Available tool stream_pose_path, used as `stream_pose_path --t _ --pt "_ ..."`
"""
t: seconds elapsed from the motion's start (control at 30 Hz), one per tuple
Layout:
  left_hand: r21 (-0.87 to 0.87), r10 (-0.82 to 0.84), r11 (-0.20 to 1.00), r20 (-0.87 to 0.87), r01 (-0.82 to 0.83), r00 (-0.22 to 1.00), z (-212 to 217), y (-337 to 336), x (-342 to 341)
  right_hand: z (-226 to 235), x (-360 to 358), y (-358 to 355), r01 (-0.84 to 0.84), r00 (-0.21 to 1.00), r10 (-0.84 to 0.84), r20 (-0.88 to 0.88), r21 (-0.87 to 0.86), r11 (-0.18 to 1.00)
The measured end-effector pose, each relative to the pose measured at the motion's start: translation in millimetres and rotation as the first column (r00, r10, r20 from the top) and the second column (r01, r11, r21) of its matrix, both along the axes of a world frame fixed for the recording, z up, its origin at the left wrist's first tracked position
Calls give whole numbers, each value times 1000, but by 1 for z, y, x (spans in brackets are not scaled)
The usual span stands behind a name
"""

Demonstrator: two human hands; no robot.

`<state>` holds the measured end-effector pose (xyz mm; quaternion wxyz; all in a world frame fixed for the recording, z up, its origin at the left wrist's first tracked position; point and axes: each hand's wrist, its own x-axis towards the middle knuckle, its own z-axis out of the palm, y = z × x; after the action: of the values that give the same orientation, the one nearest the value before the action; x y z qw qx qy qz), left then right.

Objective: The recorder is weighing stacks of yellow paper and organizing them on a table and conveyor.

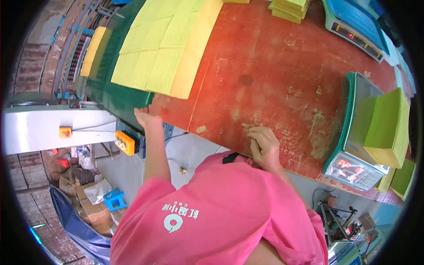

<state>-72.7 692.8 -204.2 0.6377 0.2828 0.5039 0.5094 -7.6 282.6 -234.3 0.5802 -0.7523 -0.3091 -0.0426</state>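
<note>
My left hand (148,117) is held out at the left end of the red table, by the edge of the green conveyor belt (128,100). Its fingers are stretched and nothing is in them. Just beyond it lie rows of yellow paper stacks (152,53), partly on the belt and partly over the table. My right hand (264,145) rests on the near edge of the red table (251,88), fingers loosely bent and thumb apart, with no object visible in it. To its right stands a green-edged digital scale (349,170) bearing a thick yellow paper stack (388,126).
A second scale (355,37) with a blue tray stands at the far right, near more yellow stacks (289,9). An orange switch box (124,142) is mounted below the belt. Cardboard (95,214) and a blue plastic stool (115,199) are on the floor at left.
</note>
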Motion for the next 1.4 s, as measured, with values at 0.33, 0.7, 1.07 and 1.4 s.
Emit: stream_pose_path --t 0.33,0.7,1.07,1.4 --pt "521 -401 749 -135 409 906 99 -37 59 1 -5 -14 -38 991 39 -125 15 999" --pt "434 -709 117 -593 893 381 99 -62 311 -3 0 -29 261 965 -246 88 -259 930" --pt "244 226 -418 -905 875 360 50 -7 622 -9 -2 -34 226 968 -252 -18 -384 895" --pt "-55 289 -421 -954 905 76 16 7 685 -7 -3 -31 266 936 -340 -88 -453 851"
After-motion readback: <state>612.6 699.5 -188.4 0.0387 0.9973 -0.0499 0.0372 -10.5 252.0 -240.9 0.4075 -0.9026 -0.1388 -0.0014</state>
